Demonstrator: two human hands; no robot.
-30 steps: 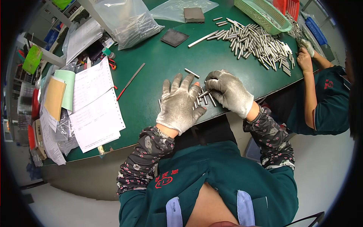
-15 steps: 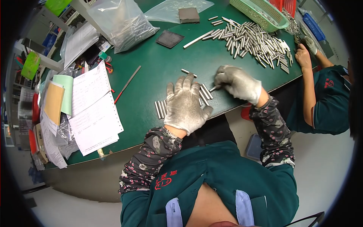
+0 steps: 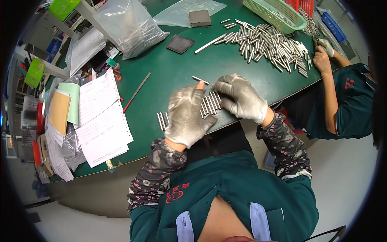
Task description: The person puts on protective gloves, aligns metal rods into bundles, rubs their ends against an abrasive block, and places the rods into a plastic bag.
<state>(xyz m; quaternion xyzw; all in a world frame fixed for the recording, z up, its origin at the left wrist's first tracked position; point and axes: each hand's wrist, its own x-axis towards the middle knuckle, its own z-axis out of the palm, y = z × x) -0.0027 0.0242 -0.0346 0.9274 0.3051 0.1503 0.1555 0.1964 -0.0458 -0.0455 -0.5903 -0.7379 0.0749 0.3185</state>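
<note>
Gloved left hand (image 3: pixel 185 115) is palm down over the middle of a row of metal rods (image 3: pixel 209 103), near the table edge; fingers extended and fairly close together, not clenched, thumb out to the side, a bare fingertip showing through the glove. It blocks the view of mid-row; rod ends show on both sides. Gloved right hand (image 3: pixel 244 99) is at the row's right end, fingers curled inward; tips partly hidden, cannot tell if they grasp a rod. Rods in the row lie flat, side by side, slightly slanted. One loose rod (image 3: pixel 200 80) lies crosswise just beyond the left fingertips.

Left of the hands on the green table (image 3: pixel 161 72): red-handled file (image 3: pixel 139 89), then printed sheets (image 3: pixel 102 121), beside a tan envelope (image 3: pixel 59 111) on a green sheet. Red scissors (image 3: pixel 117 75) and a teal-capped bottle (image 3: pixel 114 64) are near the sheets' far end.

Farther: dark square pad (image 3: pixel 180 44), long flat bar (image 3: pixel 210 43) reaching toward a big rod pile (image 3: pixel 270 46), clear bag of rods (image 3: pixel 131 30), brown block (image 3: pixel 200 18) on plastic film. Green basket (image 3: pixel 278 17) stands behind the pile, with red basket (image 3: pixel 305 6) beyond. Far right, a co-worker's hands (image 3: pixel 321 60) are beside the pile, near a blue tray (image 3: pixel 333 27).
</note>
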